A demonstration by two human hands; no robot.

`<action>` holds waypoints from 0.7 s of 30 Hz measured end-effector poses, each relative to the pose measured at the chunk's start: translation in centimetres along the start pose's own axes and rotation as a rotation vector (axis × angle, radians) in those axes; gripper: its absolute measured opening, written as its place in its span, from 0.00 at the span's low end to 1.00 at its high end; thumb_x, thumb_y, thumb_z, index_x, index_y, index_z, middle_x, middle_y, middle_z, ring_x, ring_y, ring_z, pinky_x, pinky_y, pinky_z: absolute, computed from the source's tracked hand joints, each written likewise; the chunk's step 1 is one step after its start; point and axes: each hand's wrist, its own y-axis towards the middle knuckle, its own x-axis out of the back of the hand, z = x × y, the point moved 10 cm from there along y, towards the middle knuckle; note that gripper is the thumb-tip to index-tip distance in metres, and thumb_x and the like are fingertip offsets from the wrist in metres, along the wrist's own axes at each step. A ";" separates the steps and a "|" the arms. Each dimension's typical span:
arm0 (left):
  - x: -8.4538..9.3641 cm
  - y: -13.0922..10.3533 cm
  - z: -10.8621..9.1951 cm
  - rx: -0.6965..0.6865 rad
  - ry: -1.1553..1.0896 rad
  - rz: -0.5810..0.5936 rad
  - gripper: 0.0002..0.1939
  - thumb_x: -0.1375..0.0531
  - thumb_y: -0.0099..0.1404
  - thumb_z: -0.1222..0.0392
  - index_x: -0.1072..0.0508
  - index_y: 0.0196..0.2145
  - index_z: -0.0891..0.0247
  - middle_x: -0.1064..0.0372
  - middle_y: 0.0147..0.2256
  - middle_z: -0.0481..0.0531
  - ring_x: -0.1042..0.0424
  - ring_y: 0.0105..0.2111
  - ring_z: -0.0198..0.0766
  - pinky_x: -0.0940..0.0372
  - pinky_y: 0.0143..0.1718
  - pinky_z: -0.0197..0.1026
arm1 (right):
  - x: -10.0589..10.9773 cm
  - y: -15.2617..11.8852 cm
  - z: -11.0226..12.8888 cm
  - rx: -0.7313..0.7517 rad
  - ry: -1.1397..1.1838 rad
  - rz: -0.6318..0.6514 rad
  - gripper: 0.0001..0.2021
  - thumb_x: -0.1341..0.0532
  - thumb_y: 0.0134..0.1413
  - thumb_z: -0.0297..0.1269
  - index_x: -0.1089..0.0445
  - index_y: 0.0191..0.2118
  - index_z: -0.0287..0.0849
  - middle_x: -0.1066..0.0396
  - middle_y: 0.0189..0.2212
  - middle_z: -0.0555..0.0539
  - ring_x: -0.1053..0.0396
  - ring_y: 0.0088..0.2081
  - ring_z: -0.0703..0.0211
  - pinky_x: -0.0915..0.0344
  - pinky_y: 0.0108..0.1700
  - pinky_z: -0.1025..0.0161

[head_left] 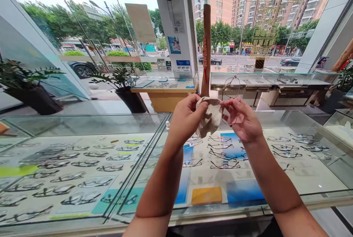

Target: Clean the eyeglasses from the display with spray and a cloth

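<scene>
At frame centre, apparently mid-handling: cloth point(210, 119) pinched in left hand point(187, 115); just right of it, thin-rimmed round eyeglasses point(232, 88) pinched in right hand point(245, 120); not yet set down; remaining work not discernible.

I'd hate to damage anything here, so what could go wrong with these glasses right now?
The thin-rimmed glasses might bend if the right hand squeezes hard. Held above the glass display case, they could slip and strike it. The cloth in the left hand might snag on them.
</scene>
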 end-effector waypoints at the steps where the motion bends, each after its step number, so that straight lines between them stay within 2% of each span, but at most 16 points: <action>1: -0.1 0.0 -0.1 -0.001 -0.007 0.006 0.14 0.37 0.63 0.50 0.33 0.27 0.61 0.32 0.23 0.46 0.35 0.23 0.32 0.41 0.26 0.36 | -0.2 0.0 -0.2 0.011 -0.017 -0.001 0.11 0.23 0.46 0.47 0.21 0.31 0.49 0.19 0.36 0.51 0.24 0.42 0.60 0.26 0.46 0.59; 5: -0.6 0.0 -0.2 -0.022 0.013 0.051 0.14 0.37 0.65 0.49 0.28 0.28 0.62 0.32 0.23 0.47 0.35 0.23 0.32 0.42 0.26 0.36 | 0.1 0.5 0.4 0.139 -0.130 -0.053 0.10 0.24 0.47 0.44 0.21 0.31 0.49 0.19 0.34 0.51 0.25 0.40 0.59 0.26 0.51 0.57; 9: -0.6 0.0 -0.3 -0.049 0.065 0.056 0.17 0.37 0.66 0.47 0.26 0.27 0.63 0.34 0.23 0.47 0.36 0.24 0.31 0.43 0.25 0.36 | 1.0 0.6 2.3 0.315 -0.265 -0.130 0.10 0.24 0.48 0.46 0.21 0.33 0.49 0.20 0.34 0.51 0.25 0.38 0.60 0.26 0.46 0.58; 12: -1.2 0.0 -0.2 -0.028 0.008 0.097 0.18 0.34 0.64 0.47 0.28 0.26 0.63 0.34 0.22 0.47 0.36 0.23 0.31 0.42 0.25 0.35 | 1.1 0.4 3.2 0.404 -0.362 -0.124 0.10 0.26 0.52 0.47 0.21 0.33 0.49 0.22 0.32 0.52 0.26 0.36 0.61 0.27 0.43 0.60; 18: -3.9 -0.5 -0.9 -0.051 -0.169 0.259 0.17 0.31 0.63 0.46 0.26 0.29 0.62 0.35 0.24 0.46 0.40 0.23 0.30 0.41 0.25 0.35 | 1.0 0.0 3.5 0.481 -0.389 -0.105 0.07 0.25 0.52 0.44 0.20 0.32 0.49 0.21 0.31 0.53 0.27 0.35 0.62 0.29 0.41 0.61; 21: -4.6 -0.6 -1.1 -0.072 -0.174 0.286 0.18 0.33 0.66 0.43 0.24 0.31 0.62 0.36 0.23 0.45 0.41 0.24 0.31 0.41 0.27 0.36 | 1.0 0.0 3.4 0.483 -0.381 -0.114 0.07 0.25 0.52 0.44 0.20 0.32 0.49 0.22 0.31 0.53 0.27 0.35 0.62 0.29 0.41 0.61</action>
